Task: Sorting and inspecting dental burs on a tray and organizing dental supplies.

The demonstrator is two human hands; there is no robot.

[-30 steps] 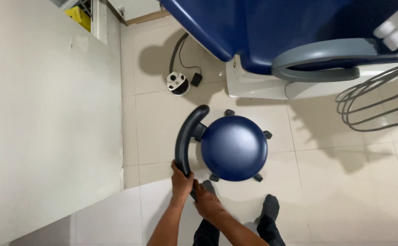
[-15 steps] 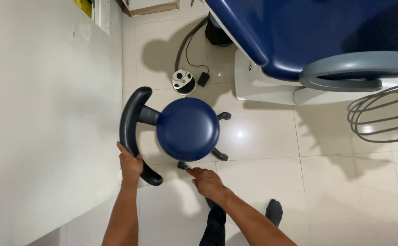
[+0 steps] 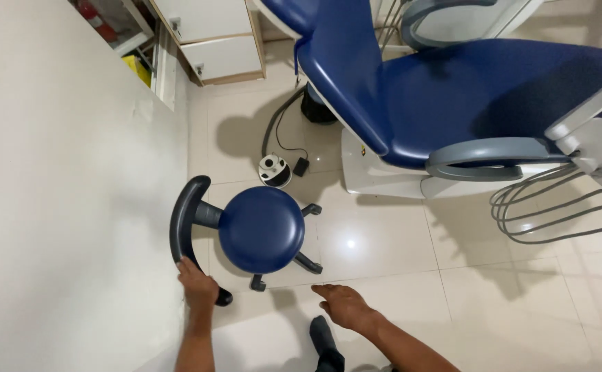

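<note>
Left hand closed around the near end of the curved black backrest of the blue round stool, right beside the white wall. Right hand open, empty, hovering over the floor tiles, near the stool's castors. Stool close beneath the dental chair, gripped, not yet released.

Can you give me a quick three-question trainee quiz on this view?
1. True or false: the left hand grips the stool's curved black backrest.
2. What does the right hand hold? A) a hose B) nothing C) the stool seat
3. Which colour is the round stool seat?

Key: 1 true. 2 B, it hovers open over the tiled floor. 3 dark blue, like the dental chair.
</note>
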